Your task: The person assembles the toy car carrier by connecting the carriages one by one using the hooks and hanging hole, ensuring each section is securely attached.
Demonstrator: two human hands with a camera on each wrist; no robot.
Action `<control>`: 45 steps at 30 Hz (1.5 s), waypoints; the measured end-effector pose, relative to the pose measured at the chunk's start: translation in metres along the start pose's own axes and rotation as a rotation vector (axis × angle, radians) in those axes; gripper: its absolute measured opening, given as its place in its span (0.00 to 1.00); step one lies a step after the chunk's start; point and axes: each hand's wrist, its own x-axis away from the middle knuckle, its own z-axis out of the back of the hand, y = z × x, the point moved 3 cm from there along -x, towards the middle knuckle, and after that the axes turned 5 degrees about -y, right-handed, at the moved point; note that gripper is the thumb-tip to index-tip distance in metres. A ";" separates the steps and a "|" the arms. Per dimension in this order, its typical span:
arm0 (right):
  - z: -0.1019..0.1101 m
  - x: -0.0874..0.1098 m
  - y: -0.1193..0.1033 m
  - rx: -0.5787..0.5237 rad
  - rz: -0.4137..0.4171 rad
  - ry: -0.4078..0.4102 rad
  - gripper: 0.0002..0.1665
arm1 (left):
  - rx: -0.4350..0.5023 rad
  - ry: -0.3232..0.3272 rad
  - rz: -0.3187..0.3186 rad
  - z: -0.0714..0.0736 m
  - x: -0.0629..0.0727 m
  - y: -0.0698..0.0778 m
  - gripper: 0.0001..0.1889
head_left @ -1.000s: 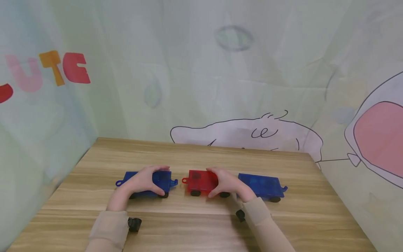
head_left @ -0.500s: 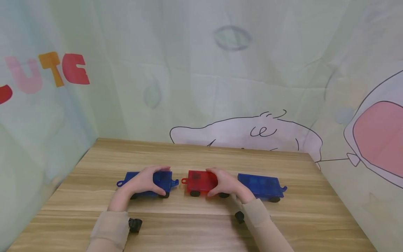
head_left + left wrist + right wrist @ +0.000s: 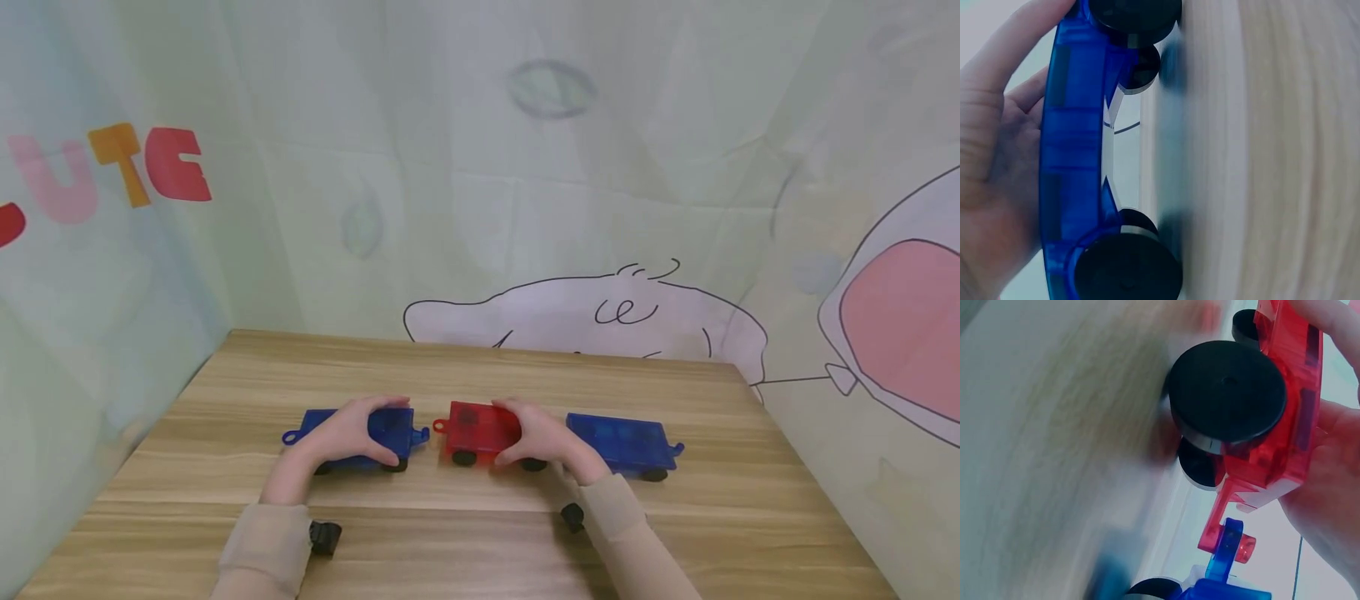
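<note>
A see-through blue toy train car (image 3: 392, 427) stands left of centre on the wooden table, black wheels down. My left hand (image 3: 343, 433) grips it over the top, thumb on the near side. My right hand (image 3: 538, 432) holds a red toy train car (image 3: 474, 423) in the same way. A small gap separates the blue car's hook (image 3: 422, 437) from the red car's ring (image 3: 440, 426). To the right sits a second blue car (image 3: 621, 440). In the right wrist view, its blue coupling (image 3: 1225, 547) overlaps the red car's coupling bar (image 3: 1215, 522); the right hand hides this in the head view.
The wooden table (image 3: 450, 542) ends at a printed cloth backdrop (image 3: 315, 208) behind and at both sides. Small black cameras (image 3: 325, 538) are strapped to the wrists.
My left hand has slid its blue car slightly right, narrowing the gap to the red car. The red car's left end has risen a little. The right-hand blue car is nearly unchanged.
</note>
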 end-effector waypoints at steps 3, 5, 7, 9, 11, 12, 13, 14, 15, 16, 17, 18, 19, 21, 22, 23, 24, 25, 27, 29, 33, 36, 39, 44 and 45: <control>-0.001 0.001 0.001 -0.007 -0.002 0.003 0.52 | 0.000 0.000 0.002 0.000 0.000 0.001 0.46; -0.001 0.001 0.001 -0.012 -0.003 0.005 0.52 | -0.001 0.000 0.003 0.000 0.000 0.001 0.46; -0.001 0.001 0.002 -0.013 -0.001 0.007 0.52 | -0.003 -0.001 0.004 -0.001 -0.001 0.000 0.46; -0.001 0.001 0.002 -0.015 0.004 0.006 0.52 | -0.003 -0.002 0.005 -0.002 -0.002 0.000 0.46; -0.001 0.001 0.002 -0.016 0.008 0.005 0.52 | 0.000 -0.004 0.005 -0.002 -0.003 -0.001 0.46; 0.000 0.002 0.002 -0.018 0.010 0.004 0.52 | 0.001 -0.005 0.005 -0.003 -0.003 -0.001 0.46; 0.000 0.002 0.001 -0.015 0.013 0.003 0.52 | 0.000 -0.006 0.005 -0.003 -0.004 -0.001 0.46; 0.000 0.002 0.001 -0.013 0.017 0.002 0.52 | 0.000 -0.007 0.005 -0.004 -0.004 -0.001 0.46; 0.000 0.003 0.001 -0.013 0.017 0.000 0.52 | 0.000 -0.009 0.003 -0.004 -0.004 -0.001 0.46; 0.000 0.003 0.001 -0.011 0.022 0.000 0.52 | 0.000 -0.009 0.002 -0.004 -0.005 -0.001 0.46; 0.001 0.004 0.001 -0.009 0.027 -0.002 0.52 | 0.000 -0.009 0.001 -0.004 -0.005 -0.001 0.46; 0.001 0.004 0.001 -0.009 0.028 -0.003 0.52 | -0.001 -0.010 0.000 -0.005 -0.005 -0.001 0.46; 0.001 0.004 0.000 -0.005 0.032 -0.004 0.52 | 0.002 -0.010 0.003 -0.005 -0.005 -0.001 0.46; 0.001 0.005 0.000 -0.009 0.035 -0.006 0.52 | 0.007 -0.011 0.005 -0.006 -0.006 0.000 0.46; 0.001 0.004 0.000 -0.008 0.037 -0.006 0.52 | 0.007 -0.012 0.005 -0.006 -0.006 0.000 0.46; 0.001 0.004 0.001 -0.009 0.038 -0.007 0.52 | 0.009 -0.013 0.004 -0.007 -0.007 0.000 0.46; 0.001 0.005 0.001 -0.009 0.038 -0.007 0.52 | 0.011 -0.014 0.004 -0.007 -0.007 0.001 0.46; 0.001 0.004 0.001 -0.010 0.040 -0.007 0.52 | 0.013 -0.015 0.004 -0.007 -0.008 0.001 0.46; 0.001 0.004 0.001 -0.013 0.040 -0.009 0.52 | 0.011 -0.016 -0.002 -0.008 -0.009 0.001 0.46; 0.001 0.004 0.001 -0.013 0.039 -0.011 0.51 | 0.009 -0.016 -0.002 -0.008 -0.009 0.002 0.46; 0.001 0.004 0.001 -0.009 0.029 -0.016 0.51 | 0.004 -0.018 -0.001 -0.010 -0.011 0.004 0.46; 0.001 0.004 0.001 -0.006 0.027 -0.020 0.51 | 0.008 -0.019 -0.002 -0.010 -0.011 0.006 0.46; 0.001 0.004 0.001 -0.009 0.032 -0.025 0.51 | 0.007 -0.018 -0.002 -0.010 -0.011 0.007 0.46; 0.001 0.005 0.001 -0.014 0.029 -0.029 0.51 | -0.001 -0.018 0.000 -0.010 -0.011 0.007 0.46; 0.001 0.005 0.001 -0.015 0.026 -0.029 0.51 | -0.002 -0.017 0.001 -0.010 -0.011 0.007 0.46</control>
